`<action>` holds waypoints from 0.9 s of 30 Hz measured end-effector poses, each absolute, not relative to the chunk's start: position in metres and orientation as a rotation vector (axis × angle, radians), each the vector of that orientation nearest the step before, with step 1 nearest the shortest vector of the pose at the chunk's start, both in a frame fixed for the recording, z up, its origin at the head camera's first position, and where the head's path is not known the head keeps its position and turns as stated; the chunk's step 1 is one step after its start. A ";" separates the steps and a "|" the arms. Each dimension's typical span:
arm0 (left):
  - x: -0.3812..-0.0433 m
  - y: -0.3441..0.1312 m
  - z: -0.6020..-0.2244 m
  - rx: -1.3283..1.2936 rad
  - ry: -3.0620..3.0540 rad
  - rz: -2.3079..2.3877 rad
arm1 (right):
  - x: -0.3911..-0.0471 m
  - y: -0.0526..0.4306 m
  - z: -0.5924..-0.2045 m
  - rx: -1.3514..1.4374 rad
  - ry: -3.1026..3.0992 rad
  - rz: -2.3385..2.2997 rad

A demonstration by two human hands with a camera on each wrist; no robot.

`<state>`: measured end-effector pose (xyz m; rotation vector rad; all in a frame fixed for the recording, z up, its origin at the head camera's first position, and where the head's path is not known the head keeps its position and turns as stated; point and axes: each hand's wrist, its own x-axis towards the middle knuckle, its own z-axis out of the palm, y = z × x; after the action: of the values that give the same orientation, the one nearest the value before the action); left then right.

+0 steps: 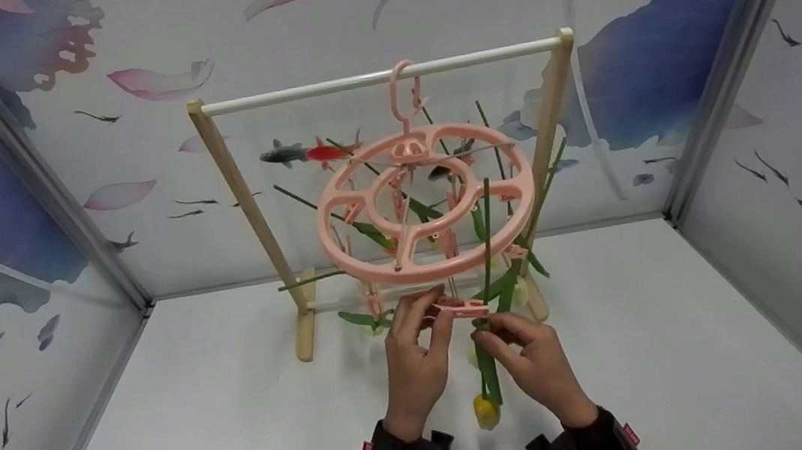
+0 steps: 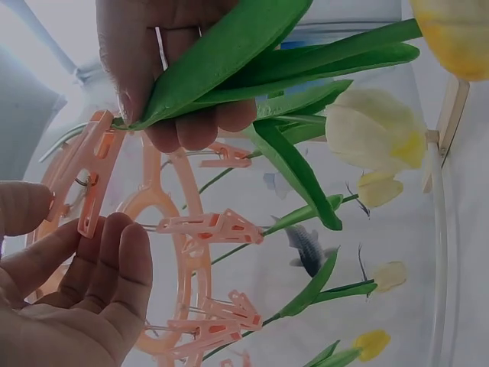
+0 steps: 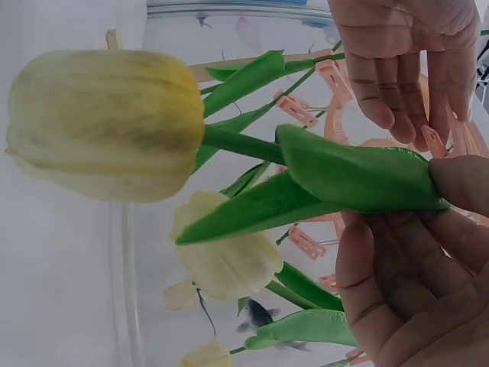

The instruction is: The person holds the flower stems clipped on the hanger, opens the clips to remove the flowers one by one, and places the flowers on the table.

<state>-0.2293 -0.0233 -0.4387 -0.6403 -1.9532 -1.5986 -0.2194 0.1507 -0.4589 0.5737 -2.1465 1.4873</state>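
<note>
My left hand point(image 1: 416, 359) pinches the handle end of a pink clothespin point(image 2: 92, 172) between thumb and fingers. The tulip stem point(image 1: 488, 245) passes through the clothespin's far end and rises in front of the round pink hanger point(image 1: 421, 272). Just below, my right hand point(image 1: 533, 361) pinches this artificial tulip where its green leaves point(image 3: 359, 172) meet the stem. Its pale yellow bloom point(image 3: 107, 126) points down toward the table in the head view. Both hands are close together under the hanger's front rim.
The hanger's hook point(image 1: 398, 97) hangs on a white rod point(image 1: 295, 93) between wooden posts point(image 1: 248, 205). Other clothespins point(image 2: 210, 228) on it hold several tulips point(image 2: 374, 122) head down. The white table point(image 1: 242, 424) lies below, with patterned walls point(image 1: 656, 75) around it.
</note>
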 end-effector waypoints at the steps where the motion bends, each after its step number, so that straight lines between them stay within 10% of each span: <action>1: -0.229 -0.023 -0.439 -0.640 -1.958 -1.599 | -0.220 0.151 -0.459 0.575 -2.144 1.479; 27: -0.229 -0.024 -0.439 -0.612 -1.972 -1.586 | -0.218 0.151 -0.461 0.580 -2.128 1.490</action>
<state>-0.2288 -0.0236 -0.4387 -0.6124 -1.9716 -1.5863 -0.2182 0.1505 -0.4605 0.5796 -2.1280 1.4903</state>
